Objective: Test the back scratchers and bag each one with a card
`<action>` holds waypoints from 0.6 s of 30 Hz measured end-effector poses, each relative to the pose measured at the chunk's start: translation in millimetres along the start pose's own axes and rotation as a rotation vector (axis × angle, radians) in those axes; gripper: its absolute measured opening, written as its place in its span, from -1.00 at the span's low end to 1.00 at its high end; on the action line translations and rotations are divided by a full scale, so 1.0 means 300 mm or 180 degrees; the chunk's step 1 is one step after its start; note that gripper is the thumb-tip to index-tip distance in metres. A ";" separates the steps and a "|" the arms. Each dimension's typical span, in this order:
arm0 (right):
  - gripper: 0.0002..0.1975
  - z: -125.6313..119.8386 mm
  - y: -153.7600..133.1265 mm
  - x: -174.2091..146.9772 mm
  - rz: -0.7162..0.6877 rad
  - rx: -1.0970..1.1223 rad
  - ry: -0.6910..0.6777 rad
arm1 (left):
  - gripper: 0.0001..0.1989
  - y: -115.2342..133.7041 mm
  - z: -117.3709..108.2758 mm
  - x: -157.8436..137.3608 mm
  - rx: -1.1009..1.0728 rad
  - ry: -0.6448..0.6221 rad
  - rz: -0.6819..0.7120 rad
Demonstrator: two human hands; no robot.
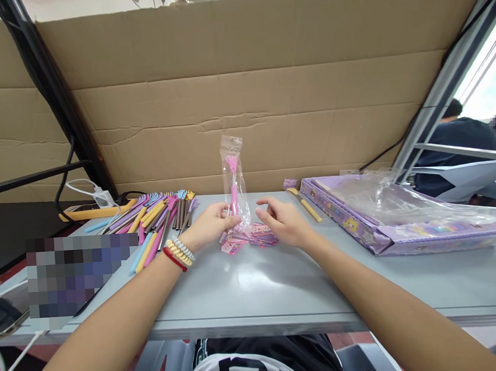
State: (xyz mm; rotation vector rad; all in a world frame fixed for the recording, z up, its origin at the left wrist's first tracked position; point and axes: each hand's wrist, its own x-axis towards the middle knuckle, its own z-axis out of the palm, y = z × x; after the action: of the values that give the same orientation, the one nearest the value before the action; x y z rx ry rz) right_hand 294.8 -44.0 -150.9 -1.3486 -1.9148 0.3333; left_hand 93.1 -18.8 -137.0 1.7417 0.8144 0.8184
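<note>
My left hand (214,225) pinches the lower part of a clear zip bag (238,177), which stands upright over the table. Inside the bag is a pink back scratcher (233,181) with a claw-shaped head on top. To the right of the bag is my right hand (282,221), its fingers curved and apart, with nothing visible in them. Beneath the bag and between both hands lies a heap of small pink printed cards (257,236). Left of my left hand, many back scratchers (153,216) in pink, yellow, blue and purple lie in a loose pile.
A purple printed box (402,237) with clear plastic bags (400,196) on it sits at the right. Beside it lies a yellow back scratcher (310,208). A power strip (79,212) stands back left. Cardboard (242,96) walls the far side. Another person (459,144) sits beyond the frame.
</note>
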 end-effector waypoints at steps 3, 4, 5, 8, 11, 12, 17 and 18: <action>-0.67 -0.004 0.048 0.020 -0.0124 -0.0512 -0.0143 | -0.74 -0.001 -0.021 0.009 -0.0053 0.0240 -0.0085; -0.69 -0.004 0.065 0.026 -0.0155 -0.0629 -0.0248 | -0.74 -0.005 -0.026 0.013 -0.0074 0.0265 -0.0183; -0.70 -0.003 0.080 0.030 -0.0185 -0.0734 -0.0378 | -0.74 -0.009 -0.030 0.016 -0.0059 0.0280 -0.0285; -0.65 -0.002 0.107 0.035 -0.0213 -0.0907 -0.0812 | -0.76 -0.020 -0.036 0.022 0.0153 0.0274 -0.0434; -0.62 -0.002 0.109 0.035 -0.0154 -0.0914 -0.0949 | -0.79 -0.028 -0.040 0.023 0.0387 0.0254 -0.0453; -0.62 -0.002 0.108 0.035 -0.0141 -0.0909 -0.0935 | -0.79 -0.031 -0.042 0.023 0.0532 0.0271 -0.0451; -0.63 0.004 0.102 0.035 -0.0101 -0.0924 -0.0882 | -0.80 -0.044 -0.055 0.026 0.2351 0.0788 -0.0092; -0.62 0.010 0.100 0.036 -0.0086 -0.0938 -0.0846 | -0.79 -0.046 -0.056 0.027 0.2675 0.0882 -0.0013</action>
State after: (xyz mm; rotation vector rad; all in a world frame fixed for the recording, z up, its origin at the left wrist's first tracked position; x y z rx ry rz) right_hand 311.8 -21.6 -166.0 -1.5276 -2.2702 0.2322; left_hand 81.5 0.0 -144.4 2.3708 1.4970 0.7752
